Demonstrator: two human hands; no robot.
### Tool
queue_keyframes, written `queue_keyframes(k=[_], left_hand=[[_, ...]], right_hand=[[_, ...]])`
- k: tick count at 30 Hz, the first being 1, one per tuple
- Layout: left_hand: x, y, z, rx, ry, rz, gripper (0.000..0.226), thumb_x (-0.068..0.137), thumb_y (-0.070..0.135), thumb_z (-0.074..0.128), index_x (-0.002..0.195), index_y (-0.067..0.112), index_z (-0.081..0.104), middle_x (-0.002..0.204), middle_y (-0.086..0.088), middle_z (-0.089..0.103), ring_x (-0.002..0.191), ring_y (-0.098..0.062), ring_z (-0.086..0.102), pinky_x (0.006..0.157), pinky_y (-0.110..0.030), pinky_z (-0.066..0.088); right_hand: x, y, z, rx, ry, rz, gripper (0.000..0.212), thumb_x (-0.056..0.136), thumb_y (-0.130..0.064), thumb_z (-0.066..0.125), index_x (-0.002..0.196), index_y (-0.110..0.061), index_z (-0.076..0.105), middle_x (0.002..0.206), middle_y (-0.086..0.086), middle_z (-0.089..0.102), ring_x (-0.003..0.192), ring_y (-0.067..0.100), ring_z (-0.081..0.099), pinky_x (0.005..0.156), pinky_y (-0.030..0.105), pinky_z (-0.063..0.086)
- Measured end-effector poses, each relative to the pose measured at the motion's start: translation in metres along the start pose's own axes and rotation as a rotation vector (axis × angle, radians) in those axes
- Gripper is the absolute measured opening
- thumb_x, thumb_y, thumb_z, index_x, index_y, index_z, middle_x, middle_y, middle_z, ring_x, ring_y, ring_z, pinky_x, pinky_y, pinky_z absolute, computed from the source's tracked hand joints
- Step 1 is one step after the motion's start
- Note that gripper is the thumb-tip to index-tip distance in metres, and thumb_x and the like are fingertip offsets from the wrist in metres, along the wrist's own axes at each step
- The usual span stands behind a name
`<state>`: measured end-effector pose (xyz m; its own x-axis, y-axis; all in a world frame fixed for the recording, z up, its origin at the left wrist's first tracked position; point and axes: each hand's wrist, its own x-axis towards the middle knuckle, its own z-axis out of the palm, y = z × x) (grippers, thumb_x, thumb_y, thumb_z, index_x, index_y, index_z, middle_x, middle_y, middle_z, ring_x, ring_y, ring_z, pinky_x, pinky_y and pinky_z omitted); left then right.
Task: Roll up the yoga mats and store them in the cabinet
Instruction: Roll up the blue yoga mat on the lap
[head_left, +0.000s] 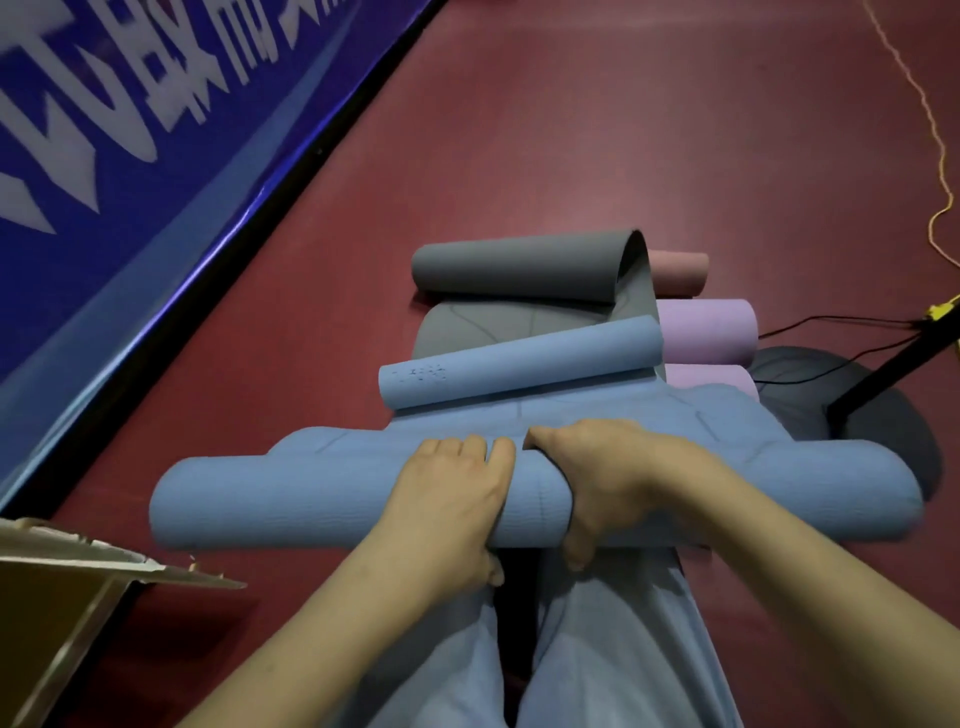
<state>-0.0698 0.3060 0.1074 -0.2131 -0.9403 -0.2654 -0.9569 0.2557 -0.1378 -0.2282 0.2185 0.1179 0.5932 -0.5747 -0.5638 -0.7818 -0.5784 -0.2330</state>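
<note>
Two bare arms reach out from the bottom edge, over a pair of legs in light blue trousers (613, 649) that are cut off at the bottom. Both hands hold the big roll of the blue mat (322, 499), which lies across the red floor (571, 130) just past the knees. The left hand (452, 493) lies on top of the roll with its fingers curled over the far side; its thumb is tucked under the near side and mostly hidden. The right hand (597, 478) is wrapped around the roll just beside the left hand, with its thumb on top and its fingers bent under the front. The ends of the roll look soft and blurry. Past the roll, the flat part of the blue mat runs away, and its far end curls up into a small roll. Behind the blue mat lies a grey mat (519, 270), also curled at its far end, with its flat part partly hidden. To the right of the blue mat are two purple rolled mats (711, 332) and a pink rolled mat (680, 273), all partly hidden. Further right is a dark round base (795, 384) with a black pole, some black wires and a yellow cord (940, 171). To the left of the blue mat are a blue banner (104, 156) with white letters too blurry to read, and a brown cardboard box (62, 597), cut off by the edge.
</note>
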Motion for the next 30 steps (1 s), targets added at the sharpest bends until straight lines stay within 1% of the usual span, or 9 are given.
queue_keyframes(k=[3,7,12,17,21,24,26,28,30], left_hand=[[0.005,-0.004,-0.003,0.006,-0.032,0.008,0.084,0.064,0.061,0.085,0.122,0.021,0.040,0.117,-0.001,0.056,0.107,-0.026,0.058,0.088,-0.038,0.037],[0.010,-0.008,0.000,-0.018,0.019,0.048,0.062,0.068,0.048,0.077,0.111,0.021,0.042,0.107,0.001,0.060,0.098,-0.025,0.061,0.082,-0.037,0.037],[0.025,-0.017,-0.013,-0.054,-0.061,0.036,0.065,0.058,0.055,0.082,0.099,0.024,0.042,0.098,0.004,0.063,0.080,-0.024,0.057,0.065,-0.036,0.037],[0.039,-0.023,-0.023,-0.103,-0.143,0.043,0.066,0.051,0.056,0.085,0.097,0.026,0.048,0.089,0.005,0.062,0.076,-0.021,0.056,0.057,-0.035,0.033],[0.044,-0.023,-0.023,-0.095,-0.182,0.049,0.068,0.051,0.058,0.086,0.096,0.027,0.046,0.089,0.005,0.060,0.076,-0.020,0.055,0.055,-0.035,0.031],[0.048,-0.029,-0.021,-0.152,-0.201,0.034,0.072,0.049,0.059,0.085,0.101,0.029,0.046,0.091,0.008,0.061,0.076,-0.017,0.055,0.056,-0.033,0.036],[0.049,-0.034,-0.017,-0.228,-0.176,0.027,0.084,0.048,0.058,0.085,0.116,0.031,0.043,0.104,0.011,0.059,0.086,-0.015,0.054,0.067,-0.034,0.042],[0.046,-0.037,-0.013,-0.284,-0.114,0.035,0.098,0.048,0.058,0.085,0.127,0.032,0.034,0.115,0.013,0.045,0.099,-0.014,0.044,0.083,-0.032,0.040],[0.042,-0.039,-0.012,-0.279,-0.070,0.050,0.093,0.048,0.059,0.084,0.120,0.032,0.031,0.110,0.014,0.035,0.097,-0.012,0.037,0.087,-0.031,0.035]], right_hand=[[-0.003,0.000,0.010,-0.021,0.098,-0.001,0.083,0.047,-0.054,0.088,0.114,-0.034,0.044,0.106,-0.010,0.062,0.093,0.020,0.061,0.076,0.035,0.050],[-0.014,0.004,0.029,-0.028,0.272,-0.009,0.073,0.051,-0.062,0.076,0.111,-0.034,0.044,0.106,-0.011,0.060,0.098,0.017,0.060,0.077,0.035,0.048],[-0.030,0.016,0.042,-0.056,0.458,-0.021,0.085,0.061,-0.070,0.059,0.137,-0.033,0.045,0.120,-0.011,0.058,0.112,0.019,0.053,0.098,0.036,0.043],[-0.038,0.031,0.066,-0.167,0.649,0.016,0.100,0.056,-0.053,0.076,0.145,-0.023,0.043,0.128,-0.001,0.057,0.114,0.028,0.056,0.103,0.043,0.045],[-0.028,0.027,0.062,-0.188,0.564,0.098,0.112,0.043,-0.065,0.083,0.140,-0.027,0.044,0.119,-0.003,0.057,0.107,0.027,0.056,0.098,0.043,0.044],[-0.020,0.025,0.040,-0.198,0.384,0.111,0.102,0.052,-0.060,0.084,0.137,-0.036,0.034,0.120,-0.008,0.052,0.109,0.023,0.054,0.092,0.038,0.039],[-0.016,0.026,0.026,-0.182,0.352,0.096,0.090,0.058,-0.048,0.082,0.132,-0.037,0.033,0.116,-0.008,0.053,0.106,0.022,0.056,0.081,0.035,0.035],[-0.014,0.026,0.018,-0.173,0.324,0.096,0.085,0.059,-0.043,0.082,0.129,-0.036,0.034,0.112,-0.007,0.054,0.102,0.022,0.057,0.075,0.033,0.030],[-0.013,0.025,0.014,-0.176,0.304,0.087,0.084,0.059,-0.042,0.084,0.127,-0.034,0.035,0.109,-0.006,0.053,0.099,0.022,0.058,0.072,0.032,0.030]])
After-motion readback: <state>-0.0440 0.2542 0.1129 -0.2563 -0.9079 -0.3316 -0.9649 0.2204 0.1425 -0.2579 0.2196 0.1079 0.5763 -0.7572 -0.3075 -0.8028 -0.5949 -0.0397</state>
